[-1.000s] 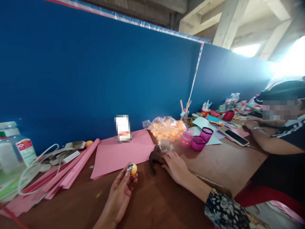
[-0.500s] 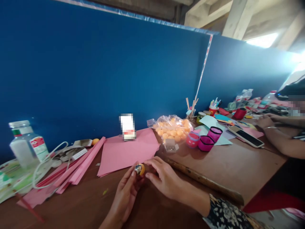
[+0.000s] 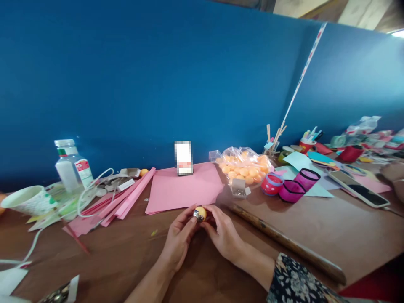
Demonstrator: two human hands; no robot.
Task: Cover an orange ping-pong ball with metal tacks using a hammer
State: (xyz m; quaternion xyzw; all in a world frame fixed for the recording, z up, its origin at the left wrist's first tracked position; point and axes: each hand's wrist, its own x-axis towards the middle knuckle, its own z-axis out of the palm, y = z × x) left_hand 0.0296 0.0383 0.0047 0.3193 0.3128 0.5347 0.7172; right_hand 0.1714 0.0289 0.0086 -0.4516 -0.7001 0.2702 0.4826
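My left hand (image 3: 181, 235) is closed on a small orange ping-pong ball (image 3: 202, 212), thumb in front and fingers behind. Shiny silver pieces cover the ball's left and lower side; its upper right is bare orange. From the other side, my right hand (image 3: 225, 233) has its curled index finger and thumb at the ball's right edge. Just beyond both hands lie pink paper sheets (image 3: 186, 193). A small open white box (image 3: 239, 188) with tiny metallic pieces in it stands farther back to the right. At the bottom left, another open box (image 3: 61, 293) holds shiny metallic bits.
A wooden rod (image 3: 284, 244) lies right of my hands. Behind it are a clear bag of orange balls (image 3: 244, 166), magenta cups (image 3: 292, 190) and a phone (image 3: 360, 189). Pink strips (image 3: 126, 202), a bottle (image 3: 67, 168) and a paper cup (image 3: 30, 200) are left. A blue partition (image 3: 158, 84) stands behind.
The view has swung left. My right fingers have come in from slightly apart to the ball's edge, and the ball has turned, showing more of its orange side.
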